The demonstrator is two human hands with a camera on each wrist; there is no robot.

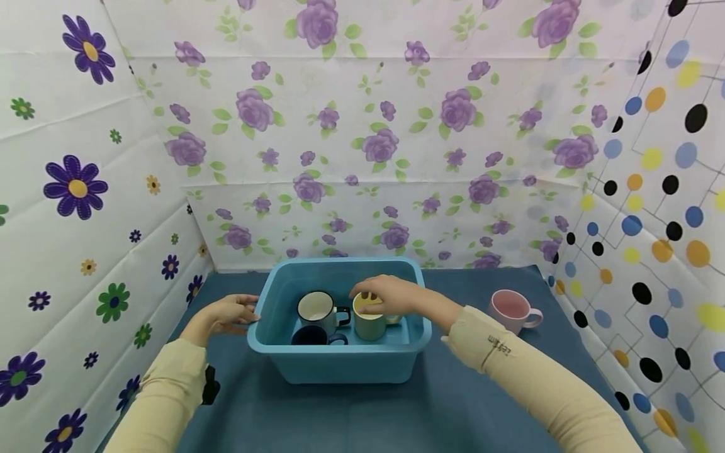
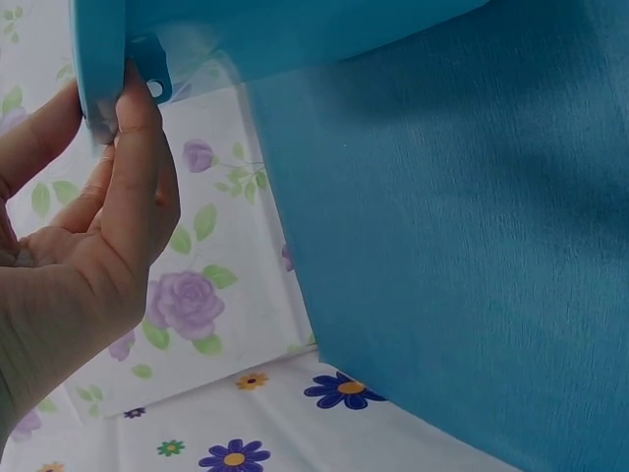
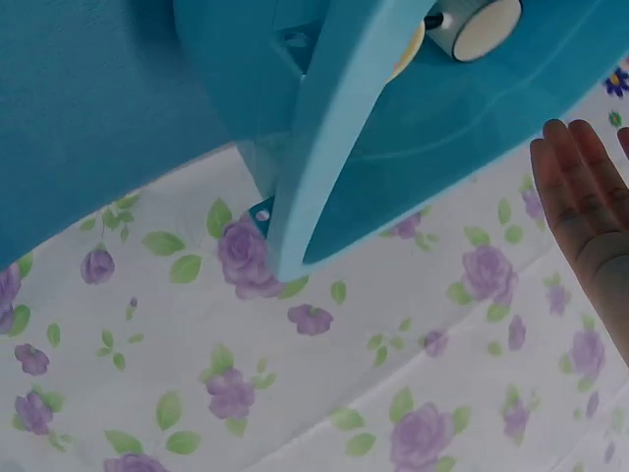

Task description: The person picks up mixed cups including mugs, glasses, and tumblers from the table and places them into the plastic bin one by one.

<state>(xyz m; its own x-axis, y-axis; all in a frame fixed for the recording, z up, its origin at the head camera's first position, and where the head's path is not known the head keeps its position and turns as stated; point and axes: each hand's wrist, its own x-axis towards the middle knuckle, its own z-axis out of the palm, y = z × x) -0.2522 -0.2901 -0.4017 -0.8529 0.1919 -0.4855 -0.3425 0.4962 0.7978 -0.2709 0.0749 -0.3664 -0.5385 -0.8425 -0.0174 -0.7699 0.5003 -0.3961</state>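
A blue plastic tub [image 1: 340, 350] stands on the table with several mugs inside. My left hand [image 1: 231, 313] pinches its left rim, thumb and fingers on either side of the wall [image 2: 103, 59] in the left wrist view. Over the pale yellow mug [image 1: 370, 328] hovers my right hand [image 1: 391, 294], fingers spread near its rim. The right wrist view shows that hand [image 3: 595, 211] with straight fingers and nothing held; contact with the mug cannot be told. Beside it in the tub are a white mug [image 1: 317, 308] with black handle and a dark blue mug [image 1: 309, 335].
A pink mug [image 1: 510, 311] stands outside the tub, to its right, handle pointing right. Blue cloth covers the table [image 1: 345, 418]. Flower-patterned sheets [image 1: 362, 151] hang behind and at the left, and a dotted sheet [image 1: 659, 296] hangs at the right.
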